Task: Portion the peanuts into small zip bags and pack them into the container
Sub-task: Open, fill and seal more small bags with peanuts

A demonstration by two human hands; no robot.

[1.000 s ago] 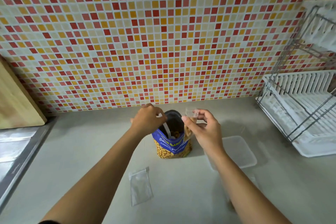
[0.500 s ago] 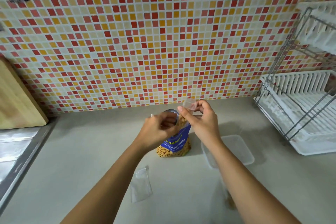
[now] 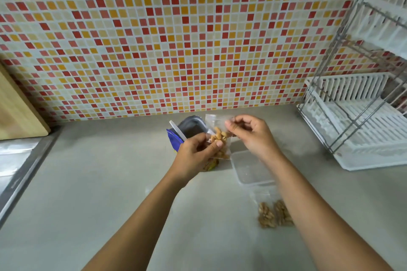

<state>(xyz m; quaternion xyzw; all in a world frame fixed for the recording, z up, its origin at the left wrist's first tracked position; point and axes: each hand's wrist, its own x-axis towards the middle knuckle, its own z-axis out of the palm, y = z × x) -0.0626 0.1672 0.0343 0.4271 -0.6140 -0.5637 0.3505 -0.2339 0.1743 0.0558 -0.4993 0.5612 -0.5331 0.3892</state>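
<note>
Most of the frame was mosaic tile wall point(image 3: 176, 39), with grey counter point(image 3: 110, 182) filling the lower half. White dish rack point(image 3: 363, 127) at right edge, wooden board point(image 3: 17, 112) at left edge. Clear container point(image 3: 251, 169) sat on the counter just right of centre, partly under the right forearm. Blue peanut pouch point(image 3: 191, 126) stood open just left of it, behind the left hand point(image 3: 193, 156), white spoon handle point(image 3: 177, 131) sticking out. Two filled bags point(image 3: 274, 213) lay side by side below the container. Zip bag point(image 3: 217, 130), part full of peanuts, was held up at centre above the counter: left hand pinched its lower part, right hand point(image 3: 251, 136) pinched its top edge.
</note>
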